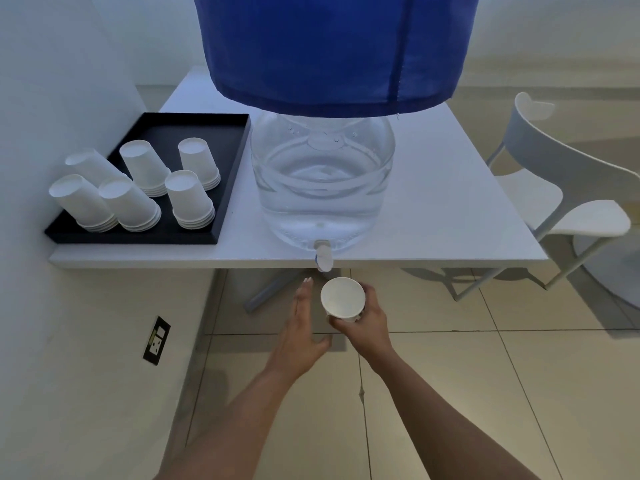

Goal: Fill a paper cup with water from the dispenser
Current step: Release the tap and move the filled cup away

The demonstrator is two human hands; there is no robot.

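Note:
My right hand point(367, 323) grips a white paper cup point(343, 297), held upright just below and in front of the dispenser's white tap point(323, 258). The cup's mouth faces up and looks dry inside. My left hand point(301, 327) is open with fingers stretched forward, just left of the cup and below the tap, touching nothing. The dispenser point(322, 181) is a clear water-filled base under a bottle in a blue cloth cover point(329, 46), standing at the table's front edge.
A black tray point(232, 174) on the white table point(450, 202) holds several stacks of upside-down paper cups point(190, 199). A white chair point(561, 188) stands right of the table. A wall with a socket point(156, 341) is at the left. Tiled floor lies below.

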